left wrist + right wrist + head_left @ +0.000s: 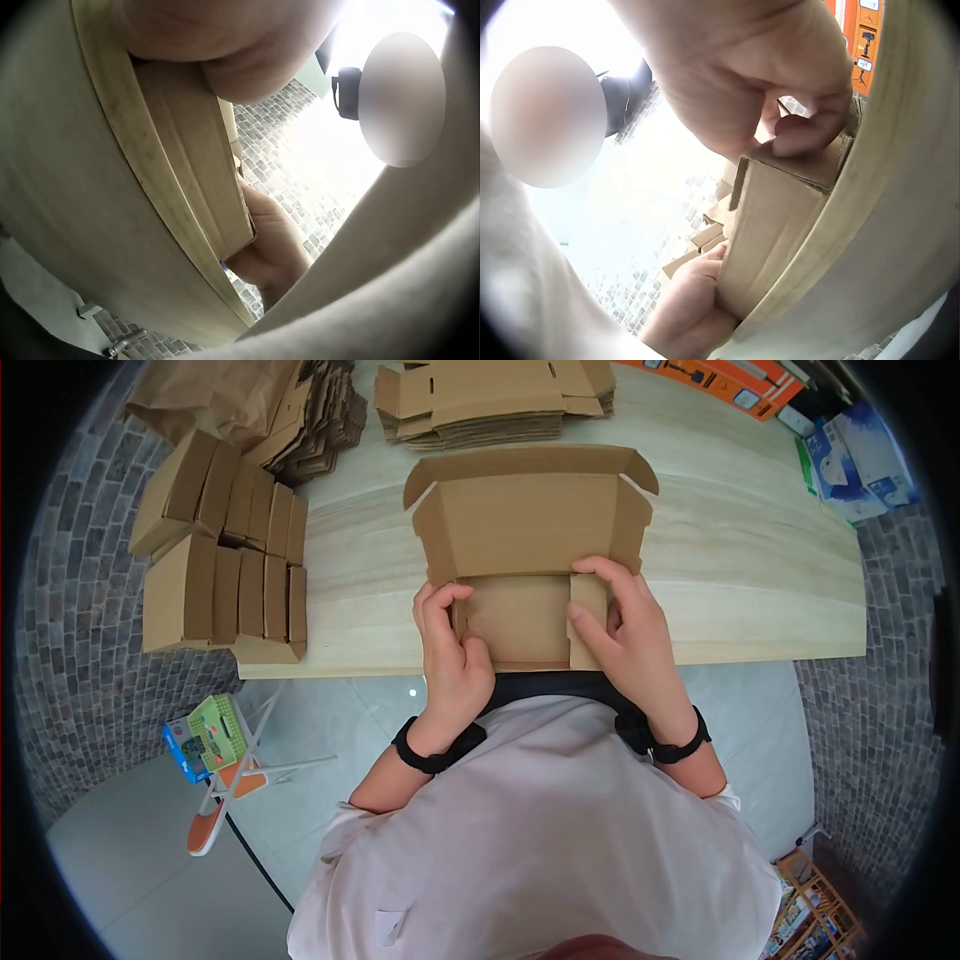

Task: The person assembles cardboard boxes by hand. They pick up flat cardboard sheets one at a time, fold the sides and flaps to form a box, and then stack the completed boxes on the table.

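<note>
A brown cardboard box [520, 620] stands at the table's near edge, its lid [530, 520] raised at the far side. My left hand [455, 665] grips the left side wall, fingertips curled over its top. My right hand [637, 650] holds the right side, thumb on the folded side flap [588, 622] and index finger at its far corner. The left wrist view shows the left hand [225, 37] over one end of the front wall [195, 142]. In the right wrist view the right hand [742, 67] bends its fingers at the box's end [772, 232]; some fingertips are hidden.
Folded boxes [178, 595] stand in two rows on the left of the table [740, 580]. Flat cardboard blanks [490, 405] lie at the back, beside a brown paper bag [215, 400]. An orange package [725, 385] and a blue-white package [860, 460] are at back right.
</note>
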A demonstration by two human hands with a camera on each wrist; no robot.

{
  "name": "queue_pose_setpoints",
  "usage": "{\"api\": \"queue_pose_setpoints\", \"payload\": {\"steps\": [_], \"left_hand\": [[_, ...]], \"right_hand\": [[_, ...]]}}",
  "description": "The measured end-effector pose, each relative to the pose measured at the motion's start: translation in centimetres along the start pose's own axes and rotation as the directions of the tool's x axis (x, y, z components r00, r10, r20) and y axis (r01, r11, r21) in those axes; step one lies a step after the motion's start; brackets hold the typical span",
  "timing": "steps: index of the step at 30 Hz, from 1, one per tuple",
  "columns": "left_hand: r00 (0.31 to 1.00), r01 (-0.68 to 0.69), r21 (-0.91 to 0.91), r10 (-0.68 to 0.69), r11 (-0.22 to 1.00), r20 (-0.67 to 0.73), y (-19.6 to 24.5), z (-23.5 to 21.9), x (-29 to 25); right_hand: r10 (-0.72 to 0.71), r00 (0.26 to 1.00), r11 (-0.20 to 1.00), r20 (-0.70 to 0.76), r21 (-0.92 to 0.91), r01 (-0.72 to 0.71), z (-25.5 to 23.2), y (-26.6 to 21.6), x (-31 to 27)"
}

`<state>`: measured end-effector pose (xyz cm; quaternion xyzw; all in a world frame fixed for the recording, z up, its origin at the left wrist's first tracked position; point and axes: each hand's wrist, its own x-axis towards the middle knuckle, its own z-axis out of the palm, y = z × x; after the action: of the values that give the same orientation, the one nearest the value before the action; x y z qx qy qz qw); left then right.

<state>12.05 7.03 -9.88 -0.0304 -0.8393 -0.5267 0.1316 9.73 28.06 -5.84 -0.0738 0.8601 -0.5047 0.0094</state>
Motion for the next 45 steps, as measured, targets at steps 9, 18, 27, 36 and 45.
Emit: {"api": "queue_pose_setpoints", "payload": {"steps": [9, 18, 27, 36, 45], "left_hand": [[0.999, -0.004, -0.093, -0.001, 0.996, -0.054, -0.2, 0.4, -0.2], [0.986, 0.149, -0.269, -0.164, 0.952, -0.034, 0.2, 0.0, -0.1], [0.973, -0.221, 0.259, 0.196, 0.940, 0.119, 0.2, -0.7, 1.0], [0.970, -0.179, 0.061, 0.166, 0.982, 0.177, -0.6, -0.6, 1.0], [0.977, -0.106, 0.057, 0.093, 0.993, 0.193, -0.4, -0.7, 1.1]], "right_hand": [[0.098, 0.968, 0.977, -0.230, 0.206, -0.050, 2.0, 1.2, -0.9], [0.177, 0.983, 0.975, -0.059, 0.146, -0.167, 1.3, 2.3, -0.9], [-0.207, 0.978, 0.977, -0.032, -0.067, 0.204, 0.4, 1.3, -0.5], [-0.256, 0.966, 0.966, 0.028, -0.034, 0.257, 0.1, 1.9, 0.0], [-0.087, 0.996, 0.995, 0.037, 0.046, 0.085, -0.2, 0.0, 0.1]]}}
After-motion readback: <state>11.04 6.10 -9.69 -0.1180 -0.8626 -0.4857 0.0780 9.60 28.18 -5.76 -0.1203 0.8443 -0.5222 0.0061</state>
